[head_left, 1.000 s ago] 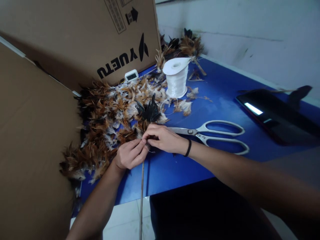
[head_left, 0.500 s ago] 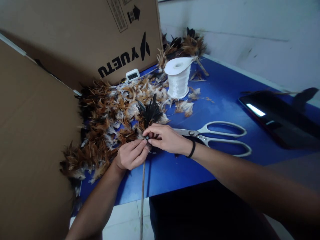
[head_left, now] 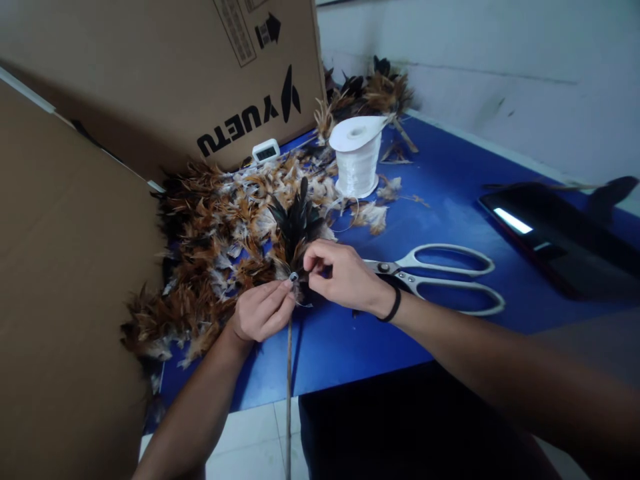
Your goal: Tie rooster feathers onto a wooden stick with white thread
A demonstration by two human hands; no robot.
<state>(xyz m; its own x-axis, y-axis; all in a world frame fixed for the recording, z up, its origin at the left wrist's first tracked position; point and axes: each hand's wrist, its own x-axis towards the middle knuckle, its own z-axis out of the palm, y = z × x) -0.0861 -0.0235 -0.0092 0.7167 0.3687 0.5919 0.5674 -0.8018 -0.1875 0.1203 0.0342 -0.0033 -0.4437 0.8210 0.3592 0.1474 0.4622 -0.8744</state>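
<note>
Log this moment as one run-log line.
left hand: pinching stick below dark feathers | right hand: beside them, fingers curled | scissors: on blue table | spool: upright

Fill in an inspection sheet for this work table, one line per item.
Surface: blue tabletop, loose feathers spread over its left part.
Job's things: thin stick with dark feathers at its upper end; white spool standing upright; scissors partly hidden by the right hand.
Clutter: dark glossy device at right; small white display unit by the carton.
Grippers: bare hands; left hand pinches the stick near the feathers; right fingers curled beside it, grip unclear.
Cables: nothing seen.
Surroundings: carton at left, pale wall behind.
</note>
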